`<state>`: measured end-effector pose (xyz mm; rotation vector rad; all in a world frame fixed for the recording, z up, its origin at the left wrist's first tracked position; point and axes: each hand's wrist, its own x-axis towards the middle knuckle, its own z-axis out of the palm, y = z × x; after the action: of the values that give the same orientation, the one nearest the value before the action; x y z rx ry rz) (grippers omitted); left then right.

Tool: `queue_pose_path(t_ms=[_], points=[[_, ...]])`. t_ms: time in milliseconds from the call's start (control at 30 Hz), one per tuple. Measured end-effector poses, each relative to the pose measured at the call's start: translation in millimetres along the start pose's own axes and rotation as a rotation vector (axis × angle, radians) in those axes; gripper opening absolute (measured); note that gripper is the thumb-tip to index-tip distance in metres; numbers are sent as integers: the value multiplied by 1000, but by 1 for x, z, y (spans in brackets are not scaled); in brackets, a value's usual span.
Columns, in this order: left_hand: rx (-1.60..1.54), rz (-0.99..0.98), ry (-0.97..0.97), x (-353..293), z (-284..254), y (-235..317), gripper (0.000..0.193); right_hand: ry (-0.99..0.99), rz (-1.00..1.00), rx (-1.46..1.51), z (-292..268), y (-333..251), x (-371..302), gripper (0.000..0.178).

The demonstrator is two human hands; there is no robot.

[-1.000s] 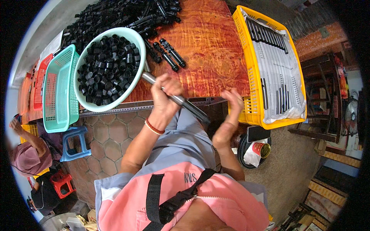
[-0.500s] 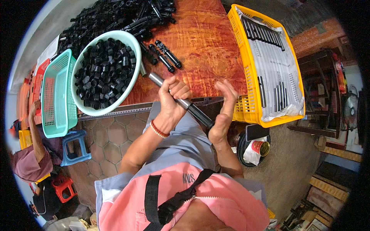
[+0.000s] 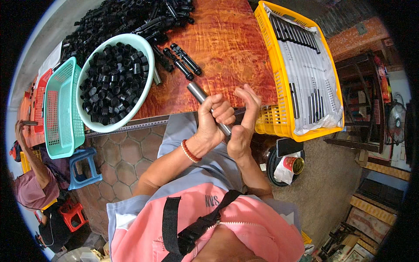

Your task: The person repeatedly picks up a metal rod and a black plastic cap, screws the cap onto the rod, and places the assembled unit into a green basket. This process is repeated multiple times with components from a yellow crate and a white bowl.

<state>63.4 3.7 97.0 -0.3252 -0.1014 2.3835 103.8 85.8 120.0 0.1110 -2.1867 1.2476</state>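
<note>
My left hand (image 3: 217,120), with beaded bracelets at the wrist, is closed round a metal tube (image 3: 197,91). The tube slants in front of the table edge, its silver end pointing up and left. My right hand (image 3: 245,118) is open, fingers stretched upward, with the heel of its palm at the tube's lower end. That end is hidden between my hands. Beyond them, two black tubular parts (image 3: 185,59) lie side by side on the reddish wooden table (image 3: 227,48).
A pale green bowl (image 3: 150,83) of black caps stands left, beside a green basket (image 3: 65,146). Black parts (image 3: 113,22) are heaped behind. A yellow crate (image 3: 286,109) at right holds rows of dark tubes. At far left, another person's hand (image 3: 20,131) is raised.
My left hand has moved right with the tube, toward my right palm. Less of the tube's lower part shows now. The other person's hand at far left has shifted left.
</note>
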Motion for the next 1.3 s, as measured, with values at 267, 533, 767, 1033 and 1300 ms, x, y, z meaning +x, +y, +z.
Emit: queue_pose_path(t_ms=[267, 533, 767, 1033, 1300], points=[[-46, 92, 38, 3, -10, 23, 36, 143, 190, 410, 8, 28, -10, 60], [-34, 147, -37, 1, -11, 54, 36, -393, 229, -55, -13, 11, -33, 25], [76, 135, -111, -1, -14, 56, 35, -518, 178, -259, 1, 5, -36, 29], [98, 150, -57, -4, -17, 52, 36, -469, 218, -150, 9, 2, -41, 29], [56, 161, -55, -12, -21, 51, 36, -481, 250, -110, 9, -1, -46, 29]])
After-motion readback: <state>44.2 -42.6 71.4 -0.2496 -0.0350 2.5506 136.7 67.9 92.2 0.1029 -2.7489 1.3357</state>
